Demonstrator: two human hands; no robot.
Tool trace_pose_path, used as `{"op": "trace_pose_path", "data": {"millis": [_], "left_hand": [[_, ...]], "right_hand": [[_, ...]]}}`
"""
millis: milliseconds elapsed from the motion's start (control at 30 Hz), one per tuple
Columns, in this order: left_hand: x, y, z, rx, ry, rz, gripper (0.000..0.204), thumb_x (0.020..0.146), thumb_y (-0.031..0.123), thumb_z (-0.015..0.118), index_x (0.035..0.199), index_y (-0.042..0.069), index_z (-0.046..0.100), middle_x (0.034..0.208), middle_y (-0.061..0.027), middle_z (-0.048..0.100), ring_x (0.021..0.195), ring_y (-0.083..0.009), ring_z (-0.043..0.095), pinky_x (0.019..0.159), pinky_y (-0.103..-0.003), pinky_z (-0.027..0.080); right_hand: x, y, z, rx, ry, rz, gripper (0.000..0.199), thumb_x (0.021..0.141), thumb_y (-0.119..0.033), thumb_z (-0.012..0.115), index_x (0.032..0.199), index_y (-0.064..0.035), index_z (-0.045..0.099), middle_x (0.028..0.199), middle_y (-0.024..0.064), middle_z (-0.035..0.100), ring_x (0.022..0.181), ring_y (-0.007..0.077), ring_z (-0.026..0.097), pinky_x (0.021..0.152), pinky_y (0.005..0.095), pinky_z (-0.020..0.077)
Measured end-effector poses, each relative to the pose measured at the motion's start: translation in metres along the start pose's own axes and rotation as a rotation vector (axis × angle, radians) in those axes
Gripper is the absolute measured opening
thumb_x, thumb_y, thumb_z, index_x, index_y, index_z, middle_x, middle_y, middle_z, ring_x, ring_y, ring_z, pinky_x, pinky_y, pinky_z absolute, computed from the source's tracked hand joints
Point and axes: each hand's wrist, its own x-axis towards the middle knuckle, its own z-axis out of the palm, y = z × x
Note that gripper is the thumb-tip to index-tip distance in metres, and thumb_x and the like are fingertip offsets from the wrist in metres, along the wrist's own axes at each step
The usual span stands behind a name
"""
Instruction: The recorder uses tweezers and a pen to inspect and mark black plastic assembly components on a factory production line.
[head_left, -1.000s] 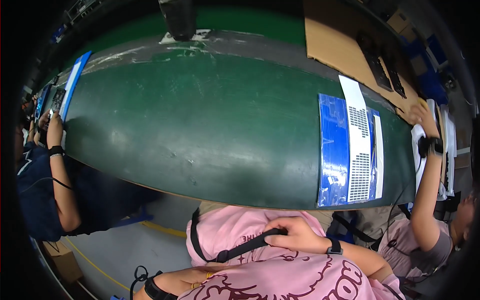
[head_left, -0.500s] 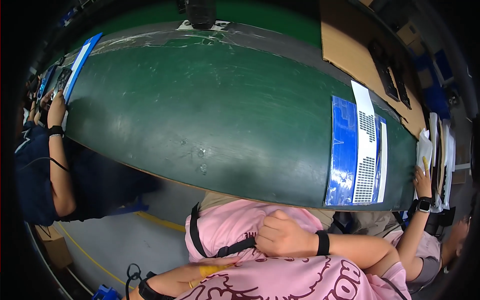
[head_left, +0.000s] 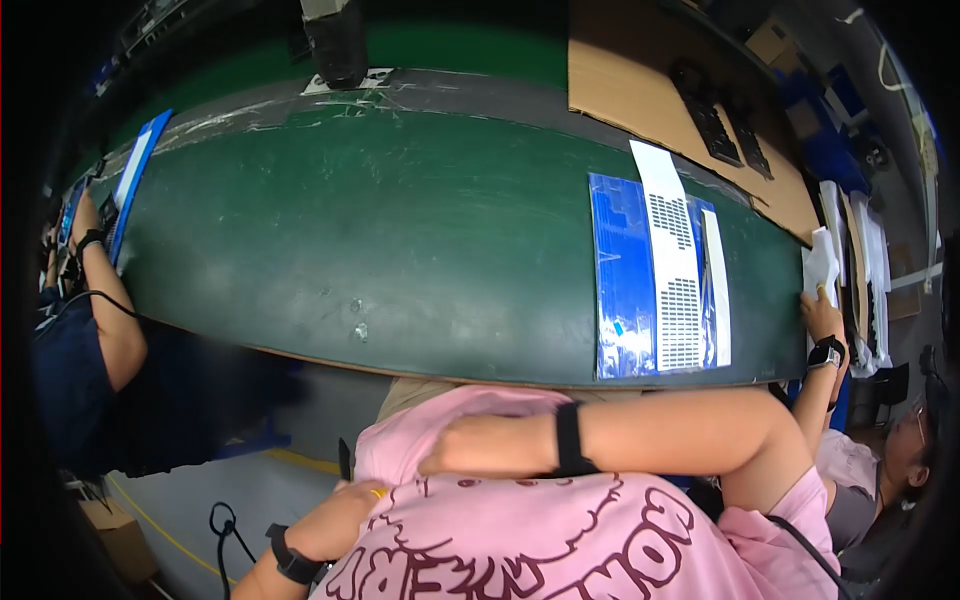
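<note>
The right hand (head_left: 475, 447) curls against the pink shirt (head_left: 520, 500), the left hand (head_left: 338, 520) at its left edge — whether either grips, I can't tell. Bunching could snag the black strap (head_left: 345, 460) just beyond.

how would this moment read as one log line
left hand: at pink printed shirt; right hand: at shirt; grasps: unclear; blue plastic sheet: on green tabletop, under black-patterned white strip

Green bench (head_left: 400, 230): open middle.
Right side is obstructed by blue board (head_left: 620, 270), far edge by black post (head_left: 337, 48).
</note>
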Motion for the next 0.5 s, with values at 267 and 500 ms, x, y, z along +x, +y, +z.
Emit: {"op": "trace_pose_path", "data": {"millis": [267,500], "left_hand": [[-0.018,-0.005,0.005,-0.164,0.046,-0.109,0.028,0.078,0.018,0.057,0.100,0.000,0.058,0.093,-0.0206,0.060,0.082,-0.0312,0.058,0.074,-0.033,0.046],[-0.027,-0.023,0.034,-0.151,0.363,0.011,0.017,0.075,0.008,0.063,0.090,0.000,0.064,0.083,-0.0135,0.063,0.073,-0.0201,0.060,0.067,-0.028,0.046]], "right_hand": [[0.068,-0.012,-0.010,0.079,-0.480,0.083,0.037,0.075,-0.019,0.054,0.104,0.0031,0.059,0.104,0.0199,0.059,0.098,0.0286,0.056,0.082,0.0374,0.0429],[0.089,-0.013,0.009,-0.038,-0.511,0.019,0.038,0.075,-0.025,0.057,0.100,0.0029,0.061,0.102,0.0209,0.060,0.095,0.0303,0.058,0.079,0.0367,0.0446]]}}
